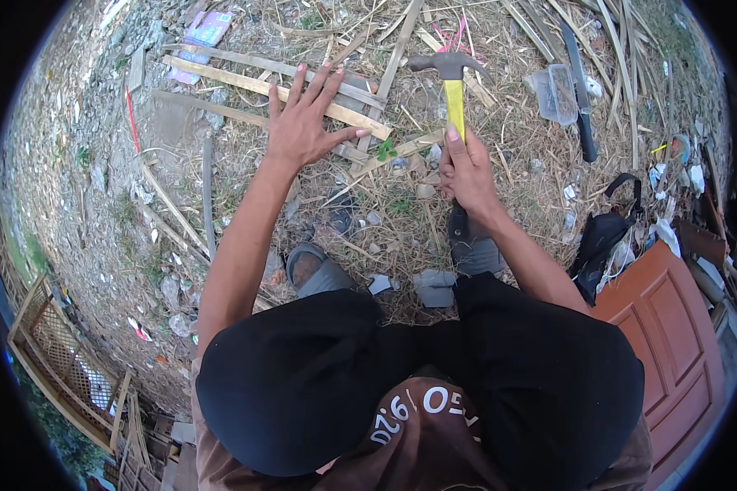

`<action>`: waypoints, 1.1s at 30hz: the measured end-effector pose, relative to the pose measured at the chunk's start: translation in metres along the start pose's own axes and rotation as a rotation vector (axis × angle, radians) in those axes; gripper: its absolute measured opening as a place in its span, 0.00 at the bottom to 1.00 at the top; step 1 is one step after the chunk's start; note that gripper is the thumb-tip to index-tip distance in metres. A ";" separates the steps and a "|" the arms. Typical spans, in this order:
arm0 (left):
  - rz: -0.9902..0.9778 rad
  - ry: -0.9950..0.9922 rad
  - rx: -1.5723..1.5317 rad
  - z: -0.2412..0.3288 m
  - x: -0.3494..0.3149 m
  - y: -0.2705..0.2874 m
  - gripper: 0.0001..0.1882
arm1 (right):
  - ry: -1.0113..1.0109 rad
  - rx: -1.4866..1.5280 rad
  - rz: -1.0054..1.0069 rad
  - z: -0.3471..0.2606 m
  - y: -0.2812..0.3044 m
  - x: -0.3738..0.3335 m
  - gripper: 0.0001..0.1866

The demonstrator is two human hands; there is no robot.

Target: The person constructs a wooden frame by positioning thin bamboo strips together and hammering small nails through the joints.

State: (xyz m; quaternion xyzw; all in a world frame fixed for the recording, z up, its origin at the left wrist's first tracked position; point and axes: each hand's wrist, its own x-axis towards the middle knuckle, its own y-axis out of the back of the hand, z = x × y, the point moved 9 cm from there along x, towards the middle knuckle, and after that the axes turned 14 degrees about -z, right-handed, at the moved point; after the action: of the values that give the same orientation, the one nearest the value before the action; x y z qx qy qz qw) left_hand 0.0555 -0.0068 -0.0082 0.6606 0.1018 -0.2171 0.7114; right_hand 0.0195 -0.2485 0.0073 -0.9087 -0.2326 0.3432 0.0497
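Note:
My left hand lies with its fingers spread on a pale wooden strip, pressing it from above. A greyer strip runs just beyond it, and another strip sits on the near side. Crosswise under their right ends is a slanting wooden piece. In my right hand is a claw hammer, gripped low on its yellow handle. Its dark metal head points away from me, apart from the strips and to their right. The black handle end shows below my fist.
A long knife with a black handle lies at the right, beside a clear plastic box. Nearer are a black bag and a brown panelled door. A wooden lattice stands at lower left. Straw and stones cover the ground.

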 end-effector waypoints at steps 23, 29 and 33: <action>0.004 0.017 0.024 0.000 0.001 0.001 0.55 | 0.088 -0.849 -0.012 -0.009 -0.012 -0.001 0.17; 0.023 -0.002 -0.006 0.005 0.000 0.001 0.55 | 0.277 -0.623 0.150 -0.038 -0.001 -0.019 0.15; -0.007 0.036 0.040 -0.003 0.000 0.000 0.54 | 0.045 -0.970 -0.033 -0.033 -0.011 -0.004 0.14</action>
State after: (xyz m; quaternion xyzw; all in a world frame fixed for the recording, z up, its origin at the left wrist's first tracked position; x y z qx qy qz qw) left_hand 0.0562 -0.0036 -0.0091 0.6781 0.1128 -0.2097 0.6954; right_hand 0.0339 -0.2379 0.0374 -0.8305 -0.3789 0.1747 -0.3692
